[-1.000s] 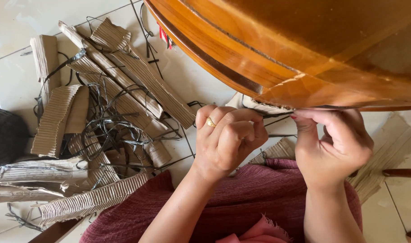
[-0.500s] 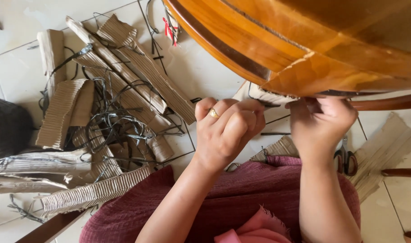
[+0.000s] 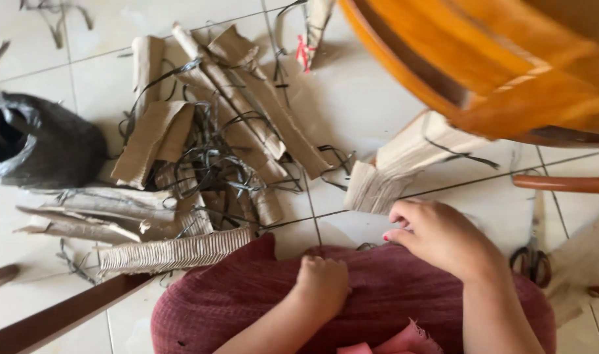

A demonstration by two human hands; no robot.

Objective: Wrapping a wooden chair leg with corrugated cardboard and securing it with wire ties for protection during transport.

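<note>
The wooden chair (image 3: pixel 509 72) is blurred and cut off at the top edge — scissors (image 3: pixel 532 259) half hidden behind the right hand (image 3: pixel 444 239).

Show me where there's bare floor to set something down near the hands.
Bare tile lies between the cardboard pile and the wooden furniture, above the torn cardboard piece. More lies left of the maroon fabric. The pile beside the black bag is crowded with strapping.

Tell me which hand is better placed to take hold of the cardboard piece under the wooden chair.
Right. The right hand lies just below the cardboard piece, fingers pointing toward it. The left hand rests closed on the maroon cloth, farther off.
</note>
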